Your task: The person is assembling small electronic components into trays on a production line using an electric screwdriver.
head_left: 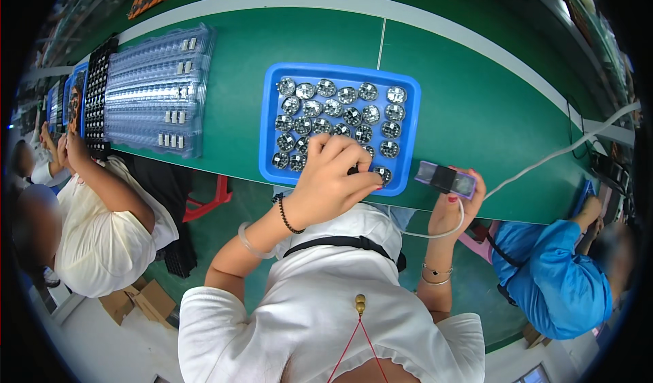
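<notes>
A blue tray (266, 128) holds rows of small round silvery parts (326, 88) with dark patterned faces. My left hand (333, 179) is over its near edge, fingers bent together close to a round part (383, 175) in the near right corner. Something small and black shows between those fingers; most of it is hidden. To the right of the tray, my right hand (457, 203) grips a small purple see-through box (445, 179) with a black band round its middle. A pale cable (435, 235) loops below the box by my right wrist.
Clear plastic trays (153, 97) with a few small white pieces lie at the left on the green table (476, 97), beside a black rack (99, 97). One person in white (115, 226) sits at left, another in blue (554, 274) at right. A red stool (211, 199) stands nearby.
</notes>
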`<action>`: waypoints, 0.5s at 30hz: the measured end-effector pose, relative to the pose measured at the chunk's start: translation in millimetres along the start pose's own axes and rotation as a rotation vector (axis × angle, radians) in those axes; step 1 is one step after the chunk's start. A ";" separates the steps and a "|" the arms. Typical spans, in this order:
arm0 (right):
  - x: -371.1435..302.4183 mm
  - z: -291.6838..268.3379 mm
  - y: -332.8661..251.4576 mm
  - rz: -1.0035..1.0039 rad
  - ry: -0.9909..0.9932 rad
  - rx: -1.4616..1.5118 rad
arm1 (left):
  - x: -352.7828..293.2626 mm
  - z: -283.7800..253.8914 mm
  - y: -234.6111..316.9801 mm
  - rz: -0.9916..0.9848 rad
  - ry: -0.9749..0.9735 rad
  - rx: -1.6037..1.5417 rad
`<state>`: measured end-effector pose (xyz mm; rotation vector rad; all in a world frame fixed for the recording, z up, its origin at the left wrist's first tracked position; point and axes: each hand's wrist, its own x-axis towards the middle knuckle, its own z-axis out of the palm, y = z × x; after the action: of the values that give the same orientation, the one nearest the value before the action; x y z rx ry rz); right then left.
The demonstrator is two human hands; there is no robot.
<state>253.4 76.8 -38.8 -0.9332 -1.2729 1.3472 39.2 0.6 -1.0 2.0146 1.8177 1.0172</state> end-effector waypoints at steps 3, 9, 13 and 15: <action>2.2 -2.6 -0.3 -0.055 -0.038 -0.063 | -1.9 9.4 2.8 -0.032 0.000 0.064; 1.2 5.0 -3.9 -0.067 -0.093 -0.085 | 0.9 15.4 2.3 -0.045 -0.022 0.100; -0.2 7.9 -1.8 -0.081 -0.108 -0.104 | 2.3 15.3 1.9 -0.012 -0.039 0.130; -0.4 8.6 -1.7 -0.073 -0.111 -0.113 | 3.8 15.3 3.4 -0.022 -0.021 0.144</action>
<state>245.4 74.6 -36.0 -0.8907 -1.4670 1.2960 51.5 7.6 -8.8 2.0725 1.9491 0.8784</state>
